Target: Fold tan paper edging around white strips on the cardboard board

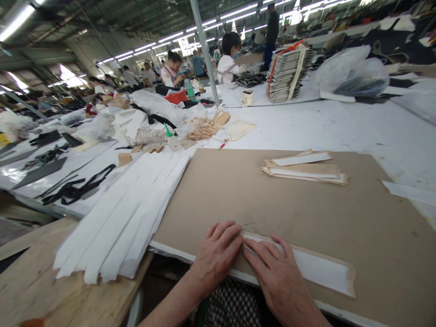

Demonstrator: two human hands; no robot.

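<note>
A white strip with a tan fabric border (pixel 323 270) lies flat along the near edge of a brown board (pixel 225 195). My left hand (pixel 218 250) is at the strip's left end, its fingers bent and held together over that end. Just beside it, my right hand (pixel 275 268) rests on the strip with its fingers stretched out, the little finger apart. The two hands nearly touch, and they hide the strip's left end. Farther back on the board sits a small pile of similar tan-edged strips (pixel 304 170).
Long white strips (pixel 122 213) fan out at the left, overhanging the table edge. Behind the board are a glue bottle with a green tip (pixel 173 140), a red pen (pixel 222 145) and tan fabric pieces (pixel 207 127). A tied stack (pixel 289 72) stands farther back. Several people work beyond.
</note>
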